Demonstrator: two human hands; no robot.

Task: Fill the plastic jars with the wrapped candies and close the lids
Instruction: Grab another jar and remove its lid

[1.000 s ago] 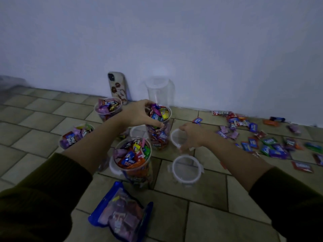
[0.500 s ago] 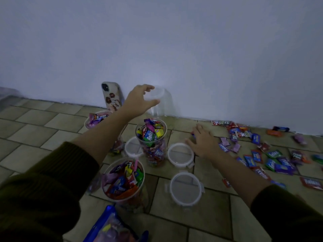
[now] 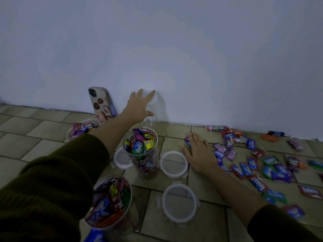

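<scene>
Starting at the left, a clear plastic jar [image 3: 90,120] heaped with purple and pink wrappers is seen on the tiled floor [image 3: 31,130], partly hidden by a dark green sleeve [image 3: 57,180]. Behind it a phone [image 3: 100,103] is leaned against the wall [image 3: 192,49]. A second filled jar [image 3: 130,193] is stood nearest the camera, lidless, with red, yellow and green wrappers piled to its rim. A blue bag [image 3: 92,237] is cut off by the frame's lower edge just below it. The left hand [image 3: 139,105] is stretched to an empty jar [image 3: 159,110], transparent and upright against the wall. Its fingers are spread and nearly straight over the jar's top, with the thumb laid along the side. In front, a third filled jar [image 3: 148,165] is stood open, with "Relax" wrappers readable through its wall. Three round clear lids [image 3: 173,163] with clip tabs are laid flat around it. The right hand [image 3: 199,154] is pressed flat on the floor beside one lid, fingers straight and slightly parted, the fingertips touching a blue-and-red candy [image 3: 187,139]. Loose wrapped candies [image 3: 253,165] are scattered to the right.
</scene>
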